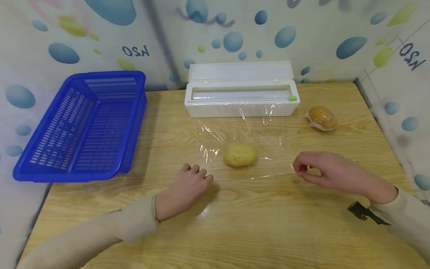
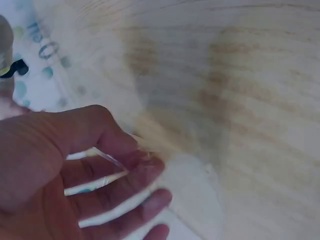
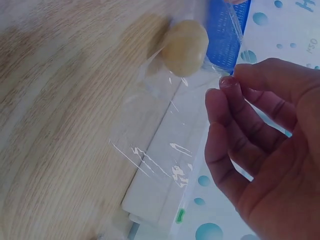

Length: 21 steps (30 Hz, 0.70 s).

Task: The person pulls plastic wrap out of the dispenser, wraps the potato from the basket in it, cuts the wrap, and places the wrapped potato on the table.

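Note:
A potato [image 1: 240,154] lies under or on clear plastic film [image 1: 268,149] that stretches from the white box toward both hands; which, I cannot tell. My left hand [image 1: 186,190] is left of and nearer than the potato. The left wrist view shows its thumb and index finger [image 2: 146,167] pinching a film edge. At the right, my right hand [image 1: 330,172] pinches the film's corner between thumb and fingertips. In the right wrist view that pinch sits beside the potato [image 3: 185,48], with film [image 3: 150,120] hanging from it.
The white film box [image 1: 242,109] stands open at the back, a roll inside and a green slider [image 1: 292,98] at its right end. A blue basket [image 1: 134,123] sits at the left. A wrapped orange-brown item [image 1: 322,118] lies at the back right, before the patterned wall.

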### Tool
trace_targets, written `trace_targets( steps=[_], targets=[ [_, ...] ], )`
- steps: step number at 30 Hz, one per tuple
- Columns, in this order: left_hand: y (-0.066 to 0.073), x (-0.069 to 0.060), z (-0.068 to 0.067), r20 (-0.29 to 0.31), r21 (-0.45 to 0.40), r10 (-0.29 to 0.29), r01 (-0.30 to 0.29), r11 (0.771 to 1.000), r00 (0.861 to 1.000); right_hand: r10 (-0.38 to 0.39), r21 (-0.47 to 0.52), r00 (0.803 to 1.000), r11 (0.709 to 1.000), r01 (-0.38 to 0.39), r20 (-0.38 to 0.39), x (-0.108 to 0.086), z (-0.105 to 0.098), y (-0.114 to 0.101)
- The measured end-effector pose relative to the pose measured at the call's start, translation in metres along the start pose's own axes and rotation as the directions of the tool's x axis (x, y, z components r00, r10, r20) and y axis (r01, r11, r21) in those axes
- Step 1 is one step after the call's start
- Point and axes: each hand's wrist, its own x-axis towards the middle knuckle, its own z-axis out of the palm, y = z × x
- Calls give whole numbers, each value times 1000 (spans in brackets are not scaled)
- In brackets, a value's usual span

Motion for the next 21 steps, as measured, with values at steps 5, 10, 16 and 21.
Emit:
trace_targets(
  steps=[5,10,16,21],
  targets=[
    [-9,-4,-17,70,-78,-9,14,997,997,30,27,999,999,-30,-15,-3,-1,1],
    [-24,-1,-27,66,-122,-33,41,992,997,38,86,999,996,-35,-30,-3,-3,7],
    [-52,7,-30,18,-363,-63,65,930,998,42,134,998,990,-34,-56,0,-7,17],
    [-77,17,-26,11,-580,-35,35,814,999,46,178,994,984,-28,-99,5,-9,29]
  ],
)
